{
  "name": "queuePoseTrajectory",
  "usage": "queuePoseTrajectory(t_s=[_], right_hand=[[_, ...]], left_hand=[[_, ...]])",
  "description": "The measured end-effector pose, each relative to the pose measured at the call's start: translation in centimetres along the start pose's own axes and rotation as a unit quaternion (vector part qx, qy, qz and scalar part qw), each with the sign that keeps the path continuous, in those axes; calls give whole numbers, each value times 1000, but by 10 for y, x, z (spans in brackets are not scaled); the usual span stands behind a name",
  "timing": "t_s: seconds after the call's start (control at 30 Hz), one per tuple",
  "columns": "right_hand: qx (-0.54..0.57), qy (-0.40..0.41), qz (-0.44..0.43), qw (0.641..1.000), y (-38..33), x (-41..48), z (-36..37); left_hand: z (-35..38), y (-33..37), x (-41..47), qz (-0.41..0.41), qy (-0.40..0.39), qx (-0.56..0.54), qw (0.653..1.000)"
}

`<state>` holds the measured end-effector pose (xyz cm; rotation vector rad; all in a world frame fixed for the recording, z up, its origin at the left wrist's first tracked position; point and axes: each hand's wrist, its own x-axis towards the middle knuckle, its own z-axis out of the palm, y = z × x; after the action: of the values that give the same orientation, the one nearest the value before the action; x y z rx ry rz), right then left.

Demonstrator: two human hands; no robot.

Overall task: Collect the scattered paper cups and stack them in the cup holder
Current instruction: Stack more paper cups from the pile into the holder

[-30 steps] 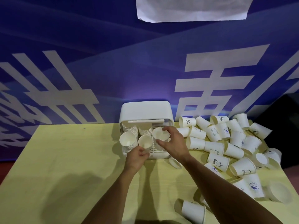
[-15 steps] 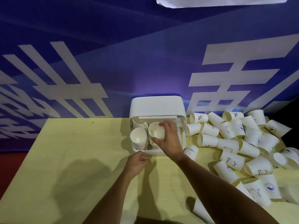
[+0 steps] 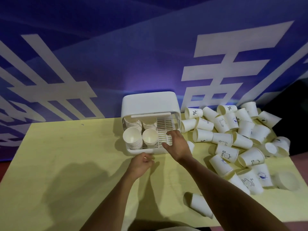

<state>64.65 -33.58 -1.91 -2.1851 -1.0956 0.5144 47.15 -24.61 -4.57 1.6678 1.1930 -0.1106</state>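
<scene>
Head view, only one we have. Cup holder (image 3: 150, 104), a white box with its lid up, sits at the back of the yellow table (image 3: 66, 155), against the blue banner (image 3: 100, 64). Inside it we count four stacks of paper cups on the slatted tray: front-left stack (image 3: 132, 139), front-middle stack (image 3: 150, 138), both mouths toward us, and two rear stacks (image 3: 133, 123) behind them. The tray's right part is bare grid.

Right hand (image 3: 178, 144) hovers over that bare part and the holder's front right corner, fingers spread and relaxed, holding nothing. Left hand (image 3: 141, 164) is just in front of the holder's front rim, fingers curled in, nothing visible in them; we cannot tell if it touches the rim.

Loose cups (image 3: 233, 130) lie in a heap on the table's right side, just beside the holder, most on their sides, some printed. One cup (image 3: 190, 145) is partly hidden behind the right wrist. A single cup (image 3: 200, 205) lies apart near the front edge, under the right forearm.
</scene>
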Motion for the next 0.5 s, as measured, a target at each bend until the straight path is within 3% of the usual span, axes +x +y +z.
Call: queuePoseTrajectory(t_s=[0.3, 0.5], right_hand=[[-81, 38, 142, 986, 83, -46, -54], [-167, 48, 227, 958, 132, -80, -71]], left_hand=[[73, 37, 8, -25, -82, 53, 995], [119, 48, 17, -69, -32, 55, 996]])
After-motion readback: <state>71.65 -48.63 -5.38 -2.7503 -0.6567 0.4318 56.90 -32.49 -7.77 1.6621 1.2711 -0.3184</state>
